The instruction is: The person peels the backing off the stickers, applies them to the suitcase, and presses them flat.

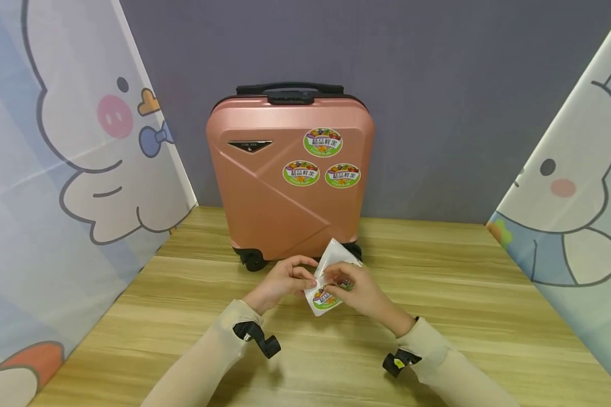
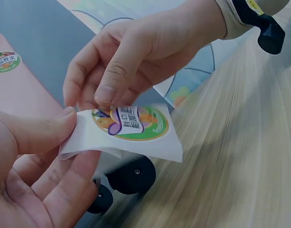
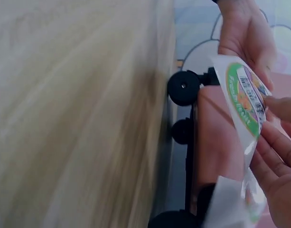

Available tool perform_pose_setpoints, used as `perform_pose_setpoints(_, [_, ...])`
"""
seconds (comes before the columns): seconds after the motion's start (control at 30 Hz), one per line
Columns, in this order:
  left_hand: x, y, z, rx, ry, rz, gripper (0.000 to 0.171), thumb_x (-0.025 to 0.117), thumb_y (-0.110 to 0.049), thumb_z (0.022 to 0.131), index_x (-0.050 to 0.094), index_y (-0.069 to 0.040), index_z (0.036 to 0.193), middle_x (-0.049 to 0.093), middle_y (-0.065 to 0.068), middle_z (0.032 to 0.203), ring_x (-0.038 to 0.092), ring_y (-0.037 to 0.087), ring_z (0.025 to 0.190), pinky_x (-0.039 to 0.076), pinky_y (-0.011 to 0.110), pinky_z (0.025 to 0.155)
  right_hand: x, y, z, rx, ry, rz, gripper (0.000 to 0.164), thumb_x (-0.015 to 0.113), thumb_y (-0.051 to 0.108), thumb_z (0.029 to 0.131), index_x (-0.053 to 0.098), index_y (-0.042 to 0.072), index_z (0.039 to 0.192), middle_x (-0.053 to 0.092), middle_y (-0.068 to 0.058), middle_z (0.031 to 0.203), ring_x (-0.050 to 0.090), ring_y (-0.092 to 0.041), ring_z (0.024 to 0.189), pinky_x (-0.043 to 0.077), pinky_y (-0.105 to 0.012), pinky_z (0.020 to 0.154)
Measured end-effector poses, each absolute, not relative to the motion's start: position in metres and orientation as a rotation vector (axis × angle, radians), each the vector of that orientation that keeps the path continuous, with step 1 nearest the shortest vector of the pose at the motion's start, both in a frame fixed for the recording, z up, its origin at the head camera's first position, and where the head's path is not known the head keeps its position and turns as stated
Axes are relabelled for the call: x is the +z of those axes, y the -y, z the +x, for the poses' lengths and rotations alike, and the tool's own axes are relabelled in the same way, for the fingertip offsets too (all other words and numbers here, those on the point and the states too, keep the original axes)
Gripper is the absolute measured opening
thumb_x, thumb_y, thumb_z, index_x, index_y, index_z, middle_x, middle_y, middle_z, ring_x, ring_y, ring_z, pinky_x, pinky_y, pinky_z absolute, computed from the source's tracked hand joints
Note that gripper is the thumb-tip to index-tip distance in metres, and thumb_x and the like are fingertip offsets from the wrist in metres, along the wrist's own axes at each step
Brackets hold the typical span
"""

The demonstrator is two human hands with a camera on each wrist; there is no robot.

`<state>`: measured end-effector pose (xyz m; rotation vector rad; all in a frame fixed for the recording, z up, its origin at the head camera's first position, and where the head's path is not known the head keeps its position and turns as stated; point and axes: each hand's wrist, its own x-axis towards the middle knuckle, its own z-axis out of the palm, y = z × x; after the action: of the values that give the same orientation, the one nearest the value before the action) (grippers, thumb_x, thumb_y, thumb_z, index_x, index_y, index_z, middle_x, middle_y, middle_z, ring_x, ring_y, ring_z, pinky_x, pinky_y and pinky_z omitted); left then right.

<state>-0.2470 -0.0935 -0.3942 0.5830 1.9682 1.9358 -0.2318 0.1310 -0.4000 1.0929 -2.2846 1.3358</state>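
My left hand (image 1: 285, 281) pinches a white sticker sheet (image 1: 331, 255) between thumb and fingers at its left side. An oval fruit sticker (image 2: 154, 124) with a green and orange border lies on the sheet, which bends in the left wrist view. My right hand (image 1: 361, 291) is at the sheet's other side, its thumb and fingers curved at the sticker's edge; whether they pinch it I cannot tell. Behind both hands stands a pink suitcase (image 1: 275, 209), upright, bearing three matching oval stickers (image 1: 323, 142) on its upper right front.
The suitcase's black wheels (image 1: 253, 260) stand on the wooden table (image 1: 438, 265), close beyond the hands. A grey panel (image 1: 438, 113) rises behind. Cartoon-printed cloths (image 1: 102, 186) flank the table at left and right. Both wrists carry small black cameras (image 1: 271, 346).
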Motion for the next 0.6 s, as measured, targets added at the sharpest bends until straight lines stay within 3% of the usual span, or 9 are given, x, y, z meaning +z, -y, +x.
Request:
perform_pose_setpoints(0.17, [-0.394, 0.094, -0.247, 1.934, -1.997, 0.631, 0.04, 0.063, 0.006, 0.092, 0.051, 0.007, 0.13, 0.071, -0.002, 0.087, 0.067, 0.017, 0.087, 0.058, 0.036, 0.075, -0.396, -0.134, -0.232, 1.24, 2.291, 1.071, 0.031, 0.08, 0.0, 0.081, 0.068, 0.003, 0.109, 0.074, -0.007, 0.102, 0.07, -0.021, 0.087, 0.059, -0.038, 0.074])
perform_pose_setpoints(0.37, [-0.395, 0.09, -0.245, 1.952, -2.001, 0.659, 0.031, 0.062, 0.006, 0.092, 0.051, 0.005, 0.121, 0.067, -0.002, 0.087, 0.063, 0.016, 0.091, 0.053, 0.03, 0.081, -0.402, -0.132, -0.234, 1.159, 2.174, 1.11, 0.034, 0.083, -0.005, 0.075, 0.068, 0.002, 0.105, 0.074, -0.01, 0.098, 0.072, -0.024, 0.084, 0.06, -0.037, 0.069])
perform_pose_setpoints(0.6, [-0.394, 0.091, -0.246, 1.974, -1.901, 0.745, 0.03, 0.058, 0.007, 0.094, 0.046, 0.004, 0.122, 0.063, -0.001, 0.09, 0.061, 0.015, 0.086, 0.052, 0.028, 0.074, -0.409, -0.124, -0.238, 1.115, 1.914, 1.239, 0.043, 0.084, -0.014, 0.067, 0.065, -0.002, 0.104, 0.074, -0.013, 0.09, 0.072, -0.026, 0.077, 0.06, -0.036, 0.064])
